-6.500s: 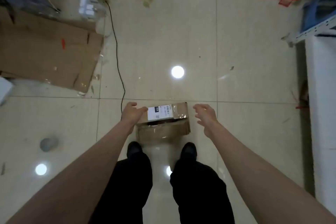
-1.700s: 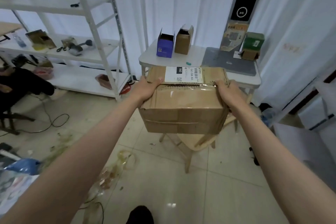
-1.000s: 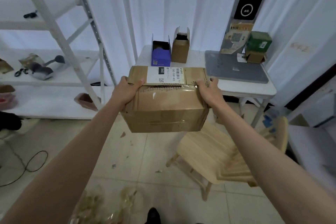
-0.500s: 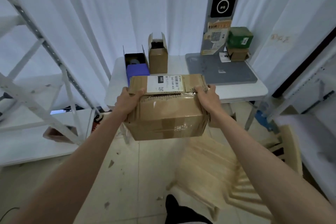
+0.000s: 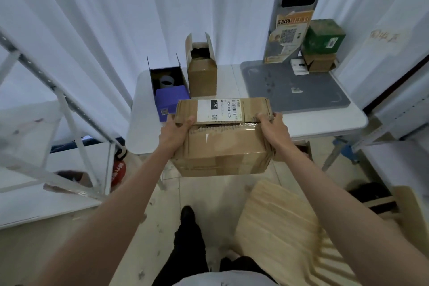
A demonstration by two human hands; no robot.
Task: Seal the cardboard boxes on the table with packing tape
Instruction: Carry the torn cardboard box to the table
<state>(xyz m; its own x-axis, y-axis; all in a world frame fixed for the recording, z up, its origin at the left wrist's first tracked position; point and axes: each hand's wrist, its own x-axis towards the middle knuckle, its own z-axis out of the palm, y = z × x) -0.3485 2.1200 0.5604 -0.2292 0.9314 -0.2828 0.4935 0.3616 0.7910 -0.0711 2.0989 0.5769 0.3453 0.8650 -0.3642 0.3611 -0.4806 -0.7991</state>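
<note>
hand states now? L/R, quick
Left hand: closed, gripping the cardboard box at its left side.
Right hand: closed, gripping the same box's right side.

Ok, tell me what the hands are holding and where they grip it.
Both grip the cardboard box: left hand at its upper left edge, right hand at its upper right edge.

Cool, dim, even light is filling the room; curtains (image 5: 92, 18) are glowing pale blue. Wide-angle distortion is bending the edges, and the chair (image 5: 290, 227) is blurring.
</note>
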